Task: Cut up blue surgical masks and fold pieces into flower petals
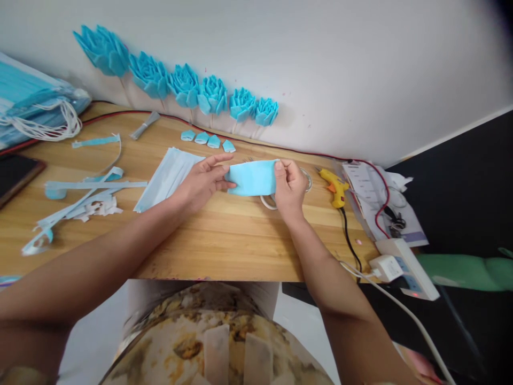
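Observation:
Both hands hold a light blue piece of mask fabric (253,177) just above the wooden table (224,235). My left hand (202,182) pinches its left end between thumb and fingers, the other fingers stretched out. My right hand (289,184) grips its right end with curled fingers. A flat pale blue mask sheet (166,176) lies under and left of my left hand. Behind the fabric, several small folded blue petals (207,138) lie in a row.
Several blue fabric flowers (184,85) lean on the wall. Cut strips and scraps (80,198) litter the left side, by a stack of masks (32,101) and a phone (16,174). A yellow glue gun (335,187), papers, keys and a power strip (404,267) sit at the right.

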`<state>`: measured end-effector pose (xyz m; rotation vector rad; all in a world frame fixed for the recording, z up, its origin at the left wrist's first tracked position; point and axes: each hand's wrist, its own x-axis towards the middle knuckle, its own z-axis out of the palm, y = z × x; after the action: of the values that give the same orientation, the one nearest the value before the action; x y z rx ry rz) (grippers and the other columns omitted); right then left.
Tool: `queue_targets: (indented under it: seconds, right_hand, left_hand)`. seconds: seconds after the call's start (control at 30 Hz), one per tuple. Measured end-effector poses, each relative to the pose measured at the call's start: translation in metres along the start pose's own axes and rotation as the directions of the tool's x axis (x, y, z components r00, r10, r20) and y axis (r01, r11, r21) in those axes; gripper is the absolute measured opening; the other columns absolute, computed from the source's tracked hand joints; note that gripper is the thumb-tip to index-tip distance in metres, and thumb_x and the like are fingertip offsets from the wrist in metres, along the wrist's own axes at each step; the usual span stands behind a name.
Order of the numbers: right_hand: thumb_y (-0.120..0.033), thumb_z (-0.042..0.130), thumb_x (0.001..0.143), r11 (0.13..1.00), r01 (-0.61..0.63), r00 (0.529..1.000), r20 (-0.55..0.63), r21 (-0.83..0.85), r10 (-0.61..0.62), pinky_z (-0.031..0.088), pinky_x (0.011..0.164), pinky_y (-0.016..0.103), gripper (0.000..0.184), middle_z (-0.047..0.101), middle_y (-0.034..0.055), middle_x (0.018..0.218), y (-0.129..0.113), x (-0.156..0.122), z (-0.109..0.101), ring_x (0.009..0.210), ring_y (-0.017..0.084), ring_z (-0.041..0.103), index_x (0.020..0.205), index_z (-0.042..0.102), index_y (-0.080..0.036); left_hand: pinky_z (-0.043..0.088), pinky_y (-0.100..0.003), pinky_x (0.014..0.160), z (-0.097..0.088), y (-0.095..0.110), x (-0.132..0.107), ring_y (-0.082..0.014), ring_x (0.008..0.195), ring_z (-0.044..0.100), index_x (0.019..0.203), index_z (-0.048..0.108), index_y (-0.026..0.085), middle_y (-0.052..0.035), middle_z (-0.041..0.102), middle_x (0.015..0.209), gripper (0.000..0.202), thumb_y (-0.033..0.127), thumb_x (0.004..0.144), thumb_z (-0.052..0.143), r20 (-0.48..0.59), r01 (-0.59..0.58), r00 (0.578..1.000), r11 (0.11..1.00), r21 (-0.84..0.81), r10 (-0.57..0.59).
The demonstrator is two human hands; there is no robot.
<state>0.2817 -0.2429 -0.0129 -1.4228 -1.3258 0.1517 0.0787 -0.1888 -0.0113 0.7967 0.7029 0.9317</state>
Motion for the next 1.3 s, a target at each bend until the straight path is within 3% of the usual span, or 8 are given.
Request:
queue_targets:
  seconds: [0.1, 0.3, 0.5, 0.7, 0.87, 1.03, 1.2, 1.3]
  right_hand:
    - [-0.059, 0.051, 0.100, 1.000, -0.011, 1.000, 0.029, 0.020, 0.010, 0.034, 0.057, 0.027, 0.043, 0.050, -0.0051, 0.062, -0.001, -0.003, 0.003, 0.058, 0.011, 0.043, 0.082, 0.062, -0.022]
    - [-0.052, 0.054, 0.099, 1.000, -0.008, 0.986, 0.165, 0.014, 0.006, 0.038, 0.057, 0.026, 0.036, 0.060, -0.0040, 0.065, -0.002, -0.009, 0.009, 0.059, 0.011, 0.050, 0.086, 0.066, -0.021]
    - [-0.057, 0.055, 0.098, 1.000, 0.011, 1.000, -0.010, 0.024, -0.011, 0.040, 0.058, 0.026, 0.041, 0.058, -0.0036, 0.064, 0.000, -0.002, 0.003, 0.060, 0.012, 0.050, 0.082, 0.065, -0.021]
    - [-0.054, 0.056, 0.098, 0.999, 0.036, 0.993, 0.112, 0.041, -0.040, 0.043, 0.059, 0.026, 0.037, 0.062, -0.0024, 0.069, -0.005, -0.008, 0.007, 0.063, 0.012, 0.054, 0.084, 0.067, -0.022]
    - [-0.054, 0.054, 0.100, 0.999, 0.014, 1.000, -0.022, 0.040, -0.014, 0.040, 0.056, 0.025, 0.039, 0.055, -0.0040, 0.063, -0.003, -0.005, 0.006, 0.059, 0.011, 0.049, 0.081, 0.064, -0.021]
    - [-0.050, 0.057, 0.099, 0.997, 0.042, 0.990, 0.129, 0.063, -0.050, 0.044, 0.060, 0.025, 0.032, 0.062, -0.0029, 0.069, -0.004, -0.010, 0.010, 0.063, 0.012, 0.055, 0.085, 0.067, -0.022]
    - [-0.051, 0.056, 0.099, 0.999, -0.002, 1.000, -0.024, 0.053, 0.003, 0.044, 0.061, 0.026, 0.035, 0.061, -0.0033, 0.067, -0.001, -0.006, 0.007, 0.063, 0.012, 0.053, 0.082, 0.065, -0.022]
    - [-0.048, 0.056, 0.099, 0.998, 0.018, 0.995, 0.098, 0.066, -0.025, 0.043, 0.060, 0.025, 0.033, 0.063, -0.0032, 0.069, -0.003, -0.009, 0.009, 0.063, 0.012, 0.054, 0.083, 0.066, -0.022]
  left_hand:
    - [0.062, -0.029, 0.074, 0.000, -0.003, 0.000, -0.0116, 0.072, 0.068, 0.114, 0.073, 0.016, -0.0004, 0.071, 0.085, 0.041, 0.019, 0.076, 0.088, 0.048, 0.003, 0.999, 0.999, 0.043, -0.005]
    - [0.057, -0.025, 0.068, 0.000, -0.010, -0.002, -0.0101, 0.065, 0.066, 0.078, 0.075, 0.013, -0.0019, 0.075, 0.079, 0.035, 0.037, 0.063, 0.096, 0.084, -0.007, 0.996, 0.973, 0.230, -0.013]
    - [0.056, -0.026, 0.063, -0.002, -0.005, 0.000, -0.0114, 0.058, 0.065, 0.076, 0.074, 0.014, -0.0015, 0.073, 0.071, 0.039, 0.046, 0.064, 0.093, 0.050, -0.088, 0.996, 0.950, 0.298, 0.077]
    - [0.054, -0.025, 0.061, -0.003, -0.005, 0.001, -0.0115, 0.057, 0.063, 0.076, 0.072, 0.015, -0.0021, 0.073, 0.070, 0.037, 0.046, 0.067, 0.090, 0.072, -0.119, 0.992, 0.932, 0.344, 0.100]
    - [0.054, -0.025, 0.062, 0.000, -0.002, -0.001, -0.0106, 0.056, 0.062, 0.074, 0.069, 0.015, 0.0005, 0.069, 0.066, 0.033, 0.042, 0.071, 0.088, 0.090, -0.151, 0.988, 0.917, 0.370, 0.127]
    - [0.051, -0.024, 0.058, 0.002, -0.002, -0.004, -0.0110, 0.055, 0.061, 0.074, 0.068, 0.016, 0.0006, 0.066, 0.062, 0.033, 0.044, 0.072, 0.086, 0.099, -0.150, 0.988, 0.899, 0.411, 0.119]
    - [0.054, -0.024, 0.061, 0.002, 0.001, -0.003, -0.0105, 0.055, 0.062, 0.073, 0.068, 0.016, 0.0007, 0.068, 0.065, 0.033, 0.043, 0.071, 0.086, 0.096, -0.155, 0.987, 0.897, 0.415, 0.126]
    - [0.053, -0.024, 0.059, 0.002, 0.003, -0.002, -0.0103, 0.055, 0.061, 0.073, 0.069, 0.016, 0.0009, 0.068, 0.065, 0.034, 0.043, 0.069, 0.088, 0.094, -0.152, 0.988, 0.904, 0.400, 0.125]
